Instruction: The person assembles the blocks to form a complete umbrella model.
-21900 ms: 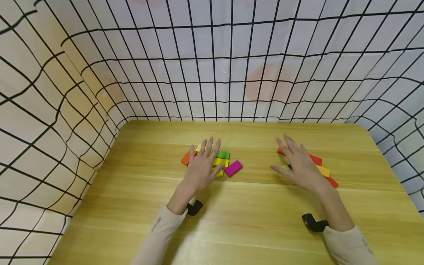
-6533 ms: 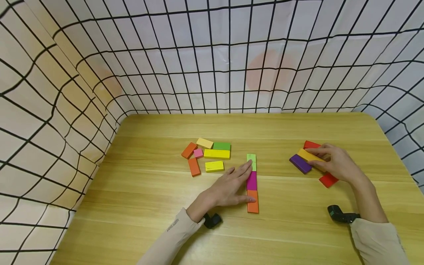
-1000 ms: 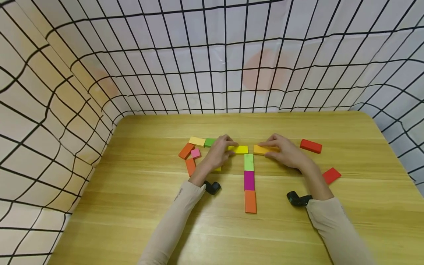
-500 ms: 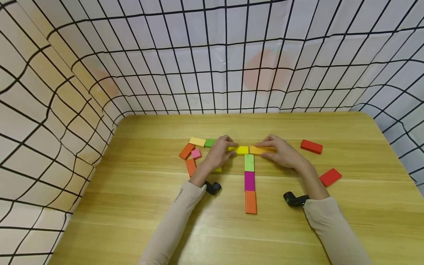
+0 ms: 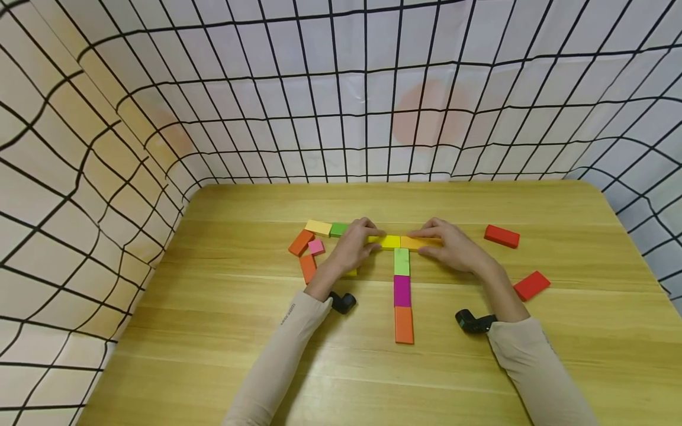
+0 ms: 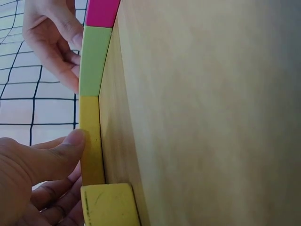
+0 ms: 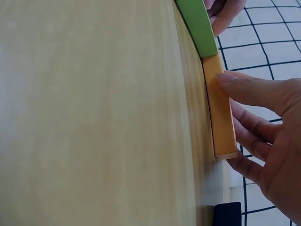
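Note:
My left hand (image 5: 348, 245) pinches a long yellow block (image 5: 391, 242) between thumb and fingers. From the other side, my right hand (image 5: 455, 247) pinches an amber block (image 5: 411, 243), whose end touches the yellow one. Below this joint runs a column of a light green block (image 5: 402, 262), a magenta block (image 5: 402, 291) and an orange block (image 5: 404, 325), all flat on the table; together they form a T. In the left wrist view, the thumb presses the side of the yellow block (image 6: 91, 146). The right wrist view shows fingers along the amber block (image 7: 220, 108).
Left of my left hand lie a cream block (image 5: 318, 228), a green block (image 5: 338, 229), a pink block (image 5: 316, 247) and two orange ones. Two red blocks (image 5: 502, 236) lie at right. A dark block (image 7: 227, 214) shows in the right wrist view. Grid-patterned cloth (image 5: 341, 118) surrounds the wooden table.
Over the last second my right hand has slid the amber block left until it meets the yellow block. My left hand has stayed in place. Earlier, only the column stood there.

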Tool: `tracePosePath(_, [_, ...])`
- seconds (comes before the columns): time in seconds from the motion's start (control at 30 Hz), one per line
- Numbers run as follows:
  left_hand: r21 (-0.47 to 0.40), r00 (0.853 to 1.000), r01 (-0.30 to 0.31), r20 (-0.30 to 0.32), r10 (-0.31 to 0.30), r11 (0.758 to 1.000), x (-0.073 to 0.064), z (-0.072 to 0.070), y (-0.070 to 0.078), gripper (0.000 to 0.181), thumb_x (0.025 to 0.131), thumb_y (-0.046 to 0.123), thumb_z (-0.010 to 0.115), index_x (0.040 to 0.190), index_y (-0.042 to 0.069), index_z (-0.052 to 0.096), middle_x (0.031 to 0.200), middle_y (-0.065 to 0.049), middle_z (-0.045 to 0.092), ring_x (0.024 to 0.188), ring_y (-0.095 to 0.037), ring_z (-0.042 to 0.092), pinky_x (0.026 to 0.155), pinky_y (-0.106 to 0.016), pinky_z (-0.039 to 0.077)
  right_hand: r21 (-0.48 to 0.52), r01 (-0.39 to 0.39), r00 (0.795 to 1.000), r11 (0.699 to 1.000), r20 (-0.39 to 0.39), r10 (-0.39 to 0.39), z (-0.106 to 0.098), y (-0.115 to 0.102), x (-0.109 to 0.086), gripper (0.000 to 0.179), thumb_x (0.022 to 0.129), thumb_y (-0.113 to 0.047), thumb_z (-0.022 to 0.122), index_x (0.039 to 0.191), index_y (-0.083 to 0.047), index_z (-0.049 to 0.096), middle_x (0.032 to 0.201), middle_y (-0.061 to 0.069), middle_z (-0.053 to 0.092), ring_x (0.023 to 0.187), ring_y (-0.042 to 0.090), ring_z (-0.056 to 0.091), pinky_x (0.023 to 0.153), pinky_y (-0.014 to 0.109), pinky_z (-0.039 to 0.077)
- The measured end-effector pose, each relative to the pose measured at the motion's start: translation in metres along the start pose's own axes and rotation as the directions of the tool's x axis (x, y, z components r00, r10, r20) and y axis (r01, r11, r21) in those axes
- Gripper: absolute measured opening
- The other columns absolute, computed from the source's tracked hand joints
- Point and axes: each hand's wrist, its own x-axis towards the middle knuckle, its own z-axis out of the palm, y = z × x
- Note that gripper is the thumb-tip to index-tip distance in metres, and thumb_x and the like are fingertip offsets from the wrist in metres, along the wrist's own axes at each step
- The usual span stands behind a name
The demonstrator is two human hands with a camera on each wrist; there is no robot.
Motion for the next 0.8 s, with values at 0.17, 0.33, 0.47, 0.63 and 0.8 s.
tracePosePath(0.17, [-0.001,1.000,0.007,-0.003,-0.007,1.000,-0.0004,0.0010,0.0016,0.028,0.099,0.011,0.069,0.125,0.006,0.075,0.122,-0.015,0.067,0.115,-0.029,0.060,0.102,-0.038,0.053,-0.003,0.000,1.000,1.000,-0.002,0.000,-0.0001,0.0002,-0.0008,0.038,0.100,-0.013,0.069,0.138,-0.013,0.068,0.123,0.015,0.060,0.107,0.029,0.054,0.092,0.045,0.047])
tracePosePath(0.33, [0.002,1.000,0.017,-0.001,-0.017,1.000,-0.0017,0.0013,0.0017,0.027,0.099,0.010,0.069,0.125,0.006,0.075,0.122,-0.014,0.066,0.115,-0.028,0.059,0.101,-0.038,0.053,0.002,0.015,1.000,1.000,-0.003,-0.015,-0.0001,0.0002,-0.0010,0.038,0.100,-0.013,0.069,0.138,-0.012,0.068,0.123,0.015,0.060,0.108,0.029,0.055,0.092,0.045,0.048])
tracePosePath(0.47, [0.010,1.000,0.015,0.002,-0.015,1.000,-0.0027,0.0012,0.0021,0.027,0.099,0.010,0.069,0.125,0.006,0.075,0.123,-0.015,0.066,0.116,-0.029,0.059,0.101,-0.038,0.052,0.005,0.025,1.000,1.000,-0.001,-0.025,0.0001,0.0001,-0.0010,0.038,0.100,-0.013,0.069,0.138,-0.012,0.068,0.123,0.014,0.061,0.107,0.029,0.055,0.093,0.045,0.048])
tracePosePath(0.63, [0.019,1.000,0.011,-0.001,-0.011,1.000,-0.0029,0.0016,0.0026,0.027,0.099,0.009,0.069,0.125,0.007,0.076,0.123,-0.014,0.066,0.116,-0.029,0.059,0.101,-0.038,0.052,0.006,0.032,0.999,0.999,0.004,-0.032,-0.0004,-0.0006,-0.0014,0.039,0.099,-0.012,0.069,0.138,-0.013,0.068,0.123,0.014,0.061,0.105,0.028,0.055,0.092,0.044,0.048])
tracePosePath(0.8, [0.027,1.000,0.004,-0.001,-0.004,1.000,-0.0030,0.0019,0.0032,0.027,0.099,0.009,0.069,0.125,0.006,0.076,0.122,-0.015,0.067,0.115,-0.029,0.059,0.100,-0.039,0.052,0.006,0.026,1.000,1.000,0.001,-0.026,-0.0004,-0.0014,-0.0021,0.038,0.099,-0.012,0.070,0.137,-0.013,0.069,0.123,0.013,0.062,0.106,0.028,0.055,0.093,0.044,0.049])
